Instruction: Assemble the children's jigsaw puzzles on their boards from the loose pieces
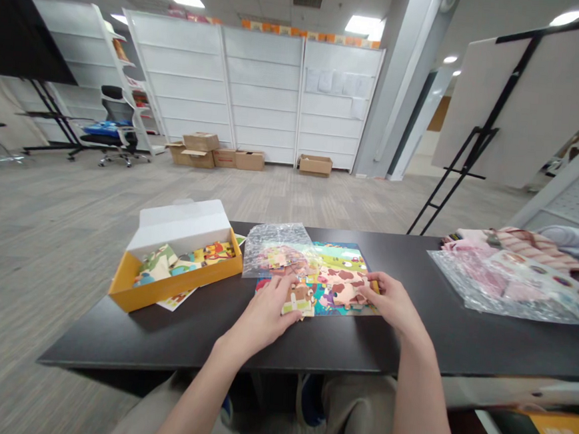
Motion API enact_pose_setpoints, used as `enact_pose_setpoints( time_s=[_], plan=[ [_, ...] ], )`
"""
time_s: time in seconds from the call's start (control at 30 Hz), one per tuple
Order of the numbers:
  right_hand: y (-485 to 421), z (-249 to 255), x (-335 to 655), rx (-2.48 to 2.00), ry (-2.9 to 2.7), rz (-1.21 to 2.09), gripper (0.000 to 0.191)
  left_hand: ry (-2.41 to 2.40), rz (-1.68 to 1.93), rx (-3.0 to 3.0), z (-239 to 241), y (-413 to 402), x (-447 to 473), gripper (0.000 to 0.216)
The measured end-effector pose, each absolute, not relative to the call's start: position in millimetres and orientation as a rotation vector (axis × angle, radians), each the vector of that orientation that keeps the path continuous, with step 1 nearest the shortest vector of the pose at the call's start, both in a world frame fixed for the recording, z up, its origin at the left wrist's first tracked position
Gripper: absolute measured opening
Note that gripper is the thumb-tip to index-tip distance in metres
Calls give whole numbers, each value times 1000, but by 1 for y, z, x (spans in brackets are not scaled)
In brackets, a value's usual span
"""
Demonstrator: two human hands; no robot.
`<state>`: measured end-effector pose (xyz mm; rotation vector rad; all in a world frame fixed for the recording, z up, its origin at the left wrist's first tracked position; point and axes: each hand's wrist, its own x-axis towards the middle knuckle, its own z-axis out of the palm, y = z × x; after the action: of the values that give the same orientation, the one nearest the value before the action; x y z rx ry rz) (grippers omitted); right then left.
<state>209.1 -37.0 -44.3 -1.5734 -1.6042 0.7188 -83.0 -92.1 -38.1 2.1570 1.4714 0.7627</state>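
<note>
On the table, a colourful picture board (339, 251) with a farm scene lies under several loose puzzle pieces. My left hand (273, 304) is closed at the left edge of a brown puzzle piece with a pale fence (299, 299), thumb low and fingers above. Over at the right side, my right hand (392, 302) has thumb and fingers curled on the edge of a cow-patterned puzzle piece (347, 287); its fingertips partly cover that edge. A clear plastic bag (272, 239) lies behind my left hand, over part of the board.
At the left stands an open yellow box (189, 280) with puzzle pieces inside and a printed sheet (177, 300) partly under it. Plastic-wrapped pink cloth (507, 281) lies at the right. The dark table's (199, 344) front edge is close to my knees.
</note>
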Motion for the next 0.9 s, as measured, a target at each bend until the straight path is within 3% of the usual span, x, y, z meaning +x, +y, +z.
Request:
enact_pose_setpoints(
  time_s=[0.17,0.43,0.6,0.73,0.9],
  plan=[
    [-38,-43,206,-1579,-1501,764,24,1392,876,2080,-36,-93,-78,49],
    [-36,-42,205,-1555,-1395,602,33,1342,968,1963,-36,-90,-74,47],
    [-50,-19,178,-1241,-1425,987,40,1367,976,1919,-38,-88,-68,43],
    [-57,-14,147,-1000,-1592,1256,35,1361,993,1972,-42,-86,-65,45],
    [-51,-27,127,-938,-1721,1155,25,1265,1036,1994,-40,-87,-65,46]
  ],
)
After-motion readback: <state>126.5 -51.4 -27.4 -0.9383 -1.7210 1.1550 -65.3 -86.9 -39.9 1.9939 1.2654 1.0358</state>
